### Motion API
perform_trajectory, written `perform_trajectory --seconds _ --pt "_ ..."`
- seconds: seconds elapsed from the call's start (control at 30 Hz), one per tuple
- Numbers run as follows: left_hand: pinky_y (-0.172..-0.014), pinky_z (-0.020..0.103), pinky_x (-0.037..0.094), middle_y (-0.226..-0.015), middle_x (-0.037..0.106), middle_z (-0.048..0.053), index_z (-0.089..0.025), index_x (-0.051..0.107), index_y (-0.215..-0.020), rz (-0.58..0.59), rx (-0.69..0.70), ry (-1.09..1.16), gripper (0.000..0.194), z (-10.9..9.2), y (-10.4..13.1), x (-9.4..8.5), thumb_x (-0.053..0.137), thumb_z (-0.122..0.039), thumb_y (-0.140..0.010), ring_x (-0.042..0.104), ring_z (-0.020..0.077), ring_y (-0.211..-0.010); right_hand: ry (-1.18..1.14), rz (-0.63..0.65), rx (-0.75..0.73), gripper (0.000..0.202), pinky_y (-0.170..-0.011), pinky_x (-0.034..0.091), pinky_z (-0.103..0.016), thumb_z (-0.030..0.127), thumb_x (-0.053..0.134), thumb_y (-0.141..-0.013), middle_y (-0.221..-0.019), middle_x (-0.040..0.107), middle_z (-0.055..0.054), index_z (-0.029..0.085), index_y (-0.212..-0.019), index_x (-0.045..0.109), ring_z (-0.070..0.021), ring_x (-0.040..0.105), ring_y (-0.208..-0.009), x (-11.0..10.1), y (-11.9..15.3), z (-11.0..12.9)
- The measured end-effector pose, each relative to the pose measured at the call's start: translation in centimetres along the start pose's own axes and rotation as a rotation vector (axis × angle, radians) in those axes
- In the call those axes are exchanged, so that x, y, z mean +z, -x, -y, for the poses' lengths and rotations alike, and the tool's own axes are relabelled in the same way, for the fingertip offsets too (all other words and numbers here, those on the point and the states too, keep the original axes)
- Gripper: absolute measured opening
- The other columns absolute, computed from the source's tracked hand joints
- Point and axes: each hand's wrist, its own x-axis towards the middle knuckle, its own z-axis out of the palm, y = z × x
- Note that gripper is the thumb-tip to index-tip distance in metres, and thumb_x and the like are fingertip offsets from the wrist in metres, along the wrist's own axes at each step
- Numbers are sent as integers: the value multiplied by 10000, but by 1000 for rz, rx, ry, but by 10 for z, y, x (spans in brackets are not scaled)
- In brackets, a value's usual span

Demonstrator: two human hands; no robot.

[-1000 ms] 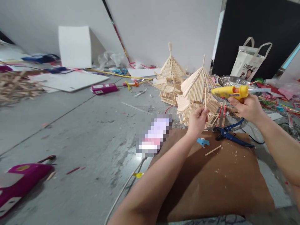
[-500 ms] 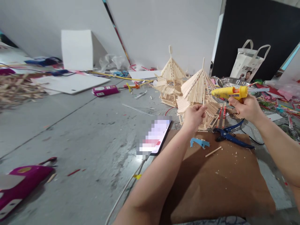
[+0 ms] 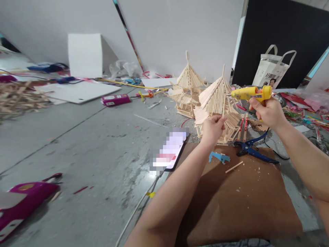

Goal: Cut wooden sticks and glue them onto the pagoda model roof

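My right hand (image 3: 268, 111) is wrapped round a yellow hot glue gun (image 3: 244, 92), its nozzle pointing left at the upper part of a thin wooden stick (image 3: 223, 109). My left hand (image 3: 214, 128) pinches the lower end of that stick, which stands upright against the roof of a small pavilion model (image 3: 213, 94) built from wooden sticks. Whether the nozzle touches the stick I cannot tell. My left hand and forearm hide part of the model's lower level. Behind it, to the left, stands a similar stick pavilion (image 3: 189, 77) with a pointed roof.
Brown board (image 3: 246, 206) lies before me with blue cutters (image 3: 253, 151), a light blue scrap (image 3: 219, 157) and a short stick (image 3: 234, 167). Left of it are a lit phone (image 3: 171, 151) and its cable. A magenta device (image 3: 25, 202) lies near left; a bag (image 3: 271, 70) stands behind.
My right hand has raised the glue gun slightly and tilted its rear upward. My left hand stays at the stick, almost unmoved.
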Motion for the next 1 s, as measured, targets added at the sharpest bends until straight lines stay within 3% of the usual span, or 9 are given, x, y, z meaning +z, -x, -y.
perform_trajectory --seconds 0.2,0.37,0.6,1.0 --pt "-429 205 302 -431 453 -51 -168 570 -628 -52 174 -184 235 9 -5 -2 537 -384 -715 391 69 -394 -40 6 25 436 -448 370 -267 598 489 -760 -613 595 -35 188 -630 560 -121 514 -513 -1 -1 -3" --pt "-498 220 328 -461 475 -39 -166 577 -617 -98 243 -345 222 1 2 -3 505 -338 -737 434 89 -466 50 4 38 444 -457 374 -277 605 479 -761 -538 551 -23 187 -645 576 -132 509 -500 -6 4 2" --pt "-547 230 325 -469 471 -40 -166 559 -591 -89 283 -439 236 -4 9 -2 498 -324 -756 436 98 -495 74 -2 -16 415 -515 396 -291 599 482 -762 -524 539 -13 203 -692 583 -168 556 -573 4 2 4" --pt "-552 226 323 -483 460 -39 -165 539 -571 -83 267 -404 238 -5 9 -3 506 -314 -754 425 94 -506 71 -43 12 460 -524 405 -301 634 462 -751 -533 554 -32 203 -632 566 -183 578 -598 9 -4 4"
